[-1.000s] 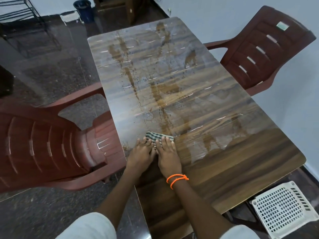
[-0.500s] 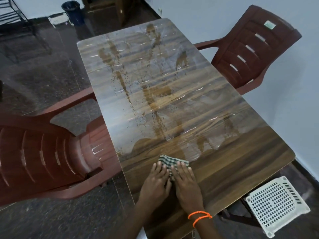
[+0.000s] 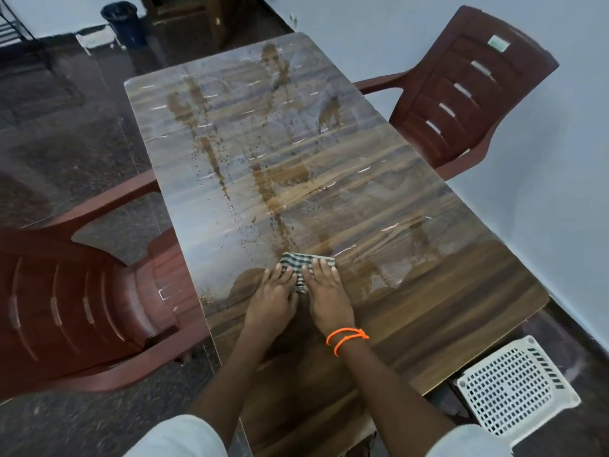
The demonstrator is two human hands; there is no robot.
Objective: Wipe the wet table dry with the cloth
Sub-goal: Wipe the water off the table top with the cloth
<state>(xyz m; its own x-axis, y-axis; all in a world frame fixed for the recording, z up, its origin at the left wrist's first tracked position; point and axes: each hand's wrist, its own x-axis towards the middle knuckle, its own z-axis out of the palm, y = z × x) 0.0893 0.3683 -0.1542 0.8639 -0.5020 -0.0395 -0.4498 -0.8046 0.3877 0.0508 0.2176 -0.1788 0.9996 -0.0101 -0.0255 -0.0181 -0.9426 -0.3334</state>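
A folded green-and-white checked cloth (image 3: 304,262) lies on the wood-grain table (image 3: 445,311), near the middle of its near half. My left hand (image 3: 272,300) and my right hand (image 3: 328,296) lie side by side on the cloth, fingers straight, pressing it flat. Only the cloth's far edge and a strip between the hands show. A film of water with droplets and streaks (image 3: 263,166) covers the table beyond the cloth. The surface nearer to me looks dull and dry.
A red-brown plastic chair (image 3: 82,311) stands against the table's left edge, another chair (image 3: 468,94) at the right beside the wall. A white perforated stool (image 3: 514,387) sits under the near right corner. A dark bin (image 3: 123,23) stands on the floor far back.
Both hands drew the cloth back toward me along the table between the first two frames, then pushed it forward again to the edge of the wet film.
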